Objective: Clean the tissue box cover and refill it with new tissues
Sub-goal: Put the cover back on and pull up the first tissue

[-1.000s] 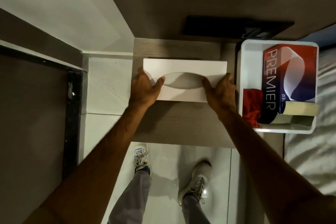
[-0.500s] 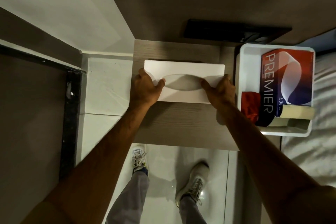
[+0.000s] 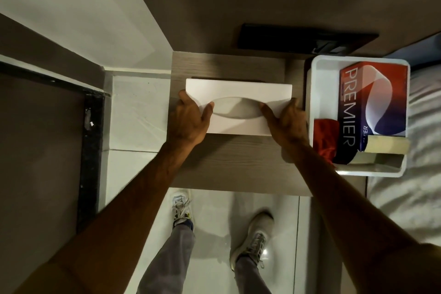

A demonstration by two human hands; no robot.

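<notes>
white and plain, the tissue box cover (image 3: 238, 107) sits on a small wooden table (image 3: 233, 164) against the wall, its oval slot facing up. nothing pokes out of the slot; it reads as a dark, empty hollow, so the cover looks unfilled, though the inside is hidden.

the left hand (image 3: 191, 119) clasps the cover's left end, thumb lying on the top face near the slot and fingers wrapped round the side. the right hand (image 3: 285, 119) does the same at the right end, thumb on top and fingers curled over the edge. both hands are closed on the cover; whether it is lifted off the wood or resting on it cannot be told from above.

just beside the table on the right is a white bin (image 3: 315, 93) holding the supplies: a red and blue box of tissues (image 3: 372, 102) lying unopened as far as can be seen, a red cloth (image 3: 325, 136) bunched at its near corner, and a pale roll of tape (image 3: 386, 148).

judging by this, the task is near its start. the cloth lies untouched in the bin, so wiping is probably still to come, and the new tissues have not yet gone in. what remains: wipe the cover, open the fresh box, load it.
</notes>
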